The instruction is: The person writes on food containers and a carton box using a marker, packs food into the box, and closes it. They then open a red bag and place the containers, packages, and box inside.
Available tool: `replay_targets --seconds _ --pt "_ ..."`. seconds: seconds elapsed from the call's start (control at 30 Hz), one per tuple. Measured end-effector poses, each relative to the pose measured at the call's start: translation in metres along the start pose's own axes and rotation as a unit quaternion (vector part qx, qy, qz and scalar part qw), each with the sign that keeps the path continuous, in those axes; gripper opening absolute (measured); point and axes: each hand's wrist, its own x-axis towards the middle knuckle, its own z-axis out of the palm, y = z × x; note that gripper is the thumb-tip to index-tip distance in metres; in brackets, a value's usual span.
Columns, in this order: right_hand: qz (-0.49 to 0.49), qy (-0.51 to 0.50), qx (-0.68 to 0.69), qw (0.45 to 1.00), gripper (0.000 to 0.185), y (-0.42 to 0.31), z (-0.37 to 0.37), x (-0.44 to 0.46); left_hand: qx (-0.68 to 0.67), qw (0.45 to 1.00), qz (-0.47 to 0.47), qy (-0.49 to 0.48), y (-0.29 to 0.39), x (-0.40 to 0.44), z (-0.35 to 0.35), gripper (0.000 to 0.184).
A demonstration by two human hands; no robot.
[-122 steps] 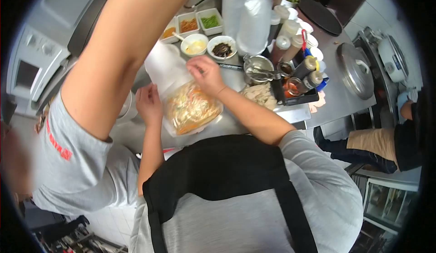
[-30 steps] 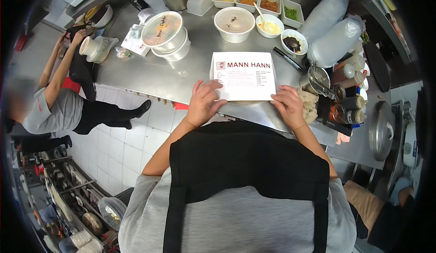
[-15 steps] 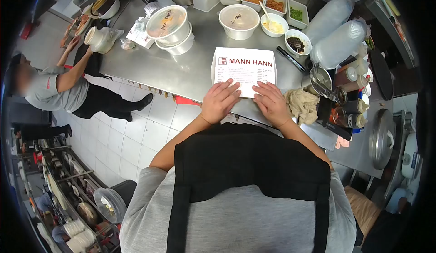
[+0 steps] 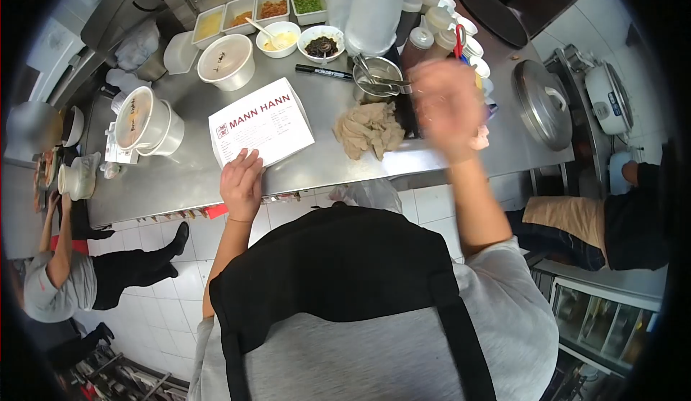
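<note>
A white takeaway box with red "MANN HANN" lettering lies closed on the steel counter, turned at an angle. My left hand rests at its near left edge, fingers stretched over the lid. My right hand is raised over the right part of the counter, in front of the sauce bottles and near the steel pot with tongs in it. Motion smears its fingers, so I cannot make out whether they hold anything. A crumpled beige cloth and a black marker lie between the box and that hand.
Lidded tubs stand left of the box. Behind are a bowl of dark topping, a bowl with a spoon and topping trays. A large pot lid lies right. A co-worker stands left, another person right.
My view has swung right. My right hand has left the box and moved right and up toward the bottles. My left hand stays at the box, which now appears tilted.
</note>
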Motion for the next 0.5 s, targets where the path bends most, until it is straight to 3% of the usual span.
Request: replay_targets --seconds 0.03,0.07,0.1,0.13,0.17,0.23,0.3,0.4,0.5 --pt "0.101 0.04 -0.093 0.99 0.011 0.001 -0.034 0.014 -0.005 1.0 0.001 0.0 -0.001 0.0 0.0 0.016" --pt "0.144 0.078 -0.186 0.969 0.016 0.048 -0.066 0.005 -0.01 1.0 0.003 0.001 -0.001 0.0 -0.001 0.016" --pt "0.269 0.066 -0.235 0.932 0.019 0.064 -0.091 0.006 -0.014 1.0 0.004 0.002 -0.001 0.002 -0.002 0.016" --pt "0.331 0.069 -0.195 0.921 0.024 0.116 -0.116 -0.019 -0.019 1.0 0.003 0.004 -0.001 0.004 -0.002 0.016" --pt "0.366 -0.033 -0.302 0.879 0.036 0.151 -0.143 -0.044 -0.023 1.0 0.0 0.006 0.001 0.004 -0.002 0.016" --pt "0.495 -0.235 -0.35 0.76 0.046 0.257 -0.19 -0.132 -0.013 1.0 0.002 0.007 -0.001 0.002 0.0 0.016" --pt "0.731 -0.17 -0.142 0.646 0.046 0.218 -0.171 -0.13 0.001 1.0 -0.002 0.003 -0.001 -0.001 0.001 0.019" --pt "0.744 -0.222 -0.118 0.619 0.041 0.237 -0.166 -0.133 -0.034 0.999 -0.013 -0.006 -0.003 -0.009 0.008 0.013" --pt "0.764 -0.305 -0.155 0.546 0.038 0.251 -0.166 -0.119 -0.042 0.998 -0.026 -0.031 -0.002 -0.009 0.004 0.013"
